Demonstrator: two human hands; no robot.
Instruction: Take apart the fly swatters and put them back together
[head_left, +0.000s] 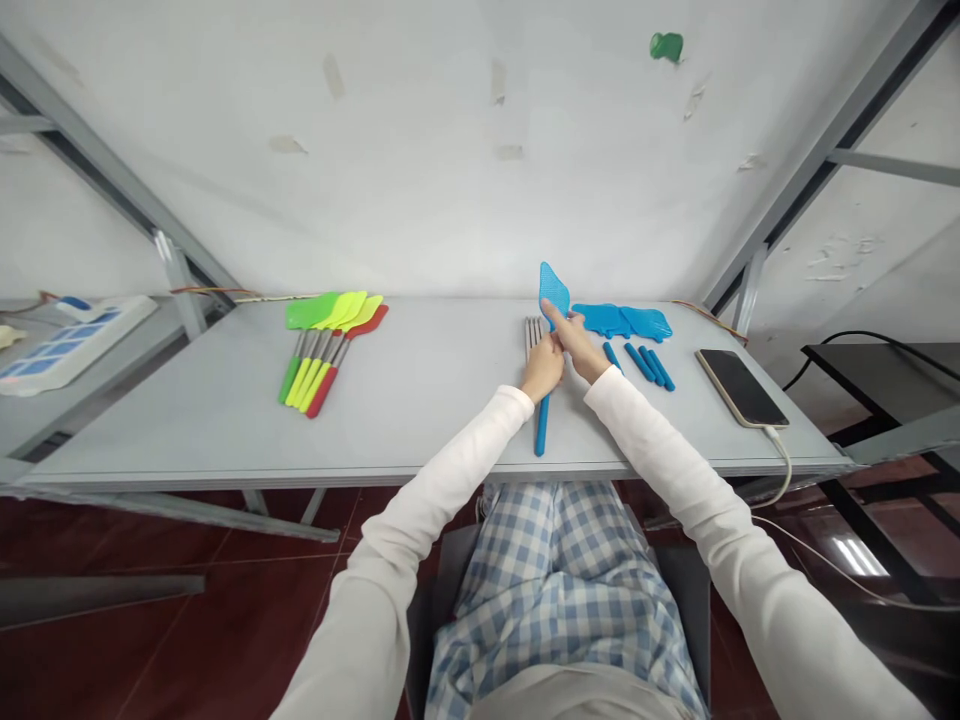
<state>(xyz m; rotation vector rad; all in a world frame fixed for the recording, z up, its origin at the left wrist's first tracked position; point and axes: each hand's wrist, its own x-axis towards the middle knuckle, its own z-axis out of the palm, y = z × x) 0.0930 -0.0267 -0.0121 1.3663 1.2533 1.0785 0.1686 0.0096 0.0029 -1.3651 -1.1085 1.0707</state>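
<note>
My right hand (576,343) pinches a blue, perforated, paddle-shaped head (553,285) near its lower end, thumb laid along it. Just below, my left hand (543,366) is closed around what seems to be the piece with the blue handle (541,428), whose end sticks out beneath the fingers. The join between head and handle is hidden by both hands. Several thin metal rods (533,330) lie side by side on the table, partly behind my left hand. To the right of my hands are more blue heads (626,321) in an overlapping row, with several loose blue handles (651,366) nearer me.
At the left, several spatula-like tools (319,355) with green, yellow and red heads lie fanned out on the grey table (420,400). A phone (742,387) with a charging cable rests near the right edge. A power strip (75,345) sits beyond the frame at far left.
</note>
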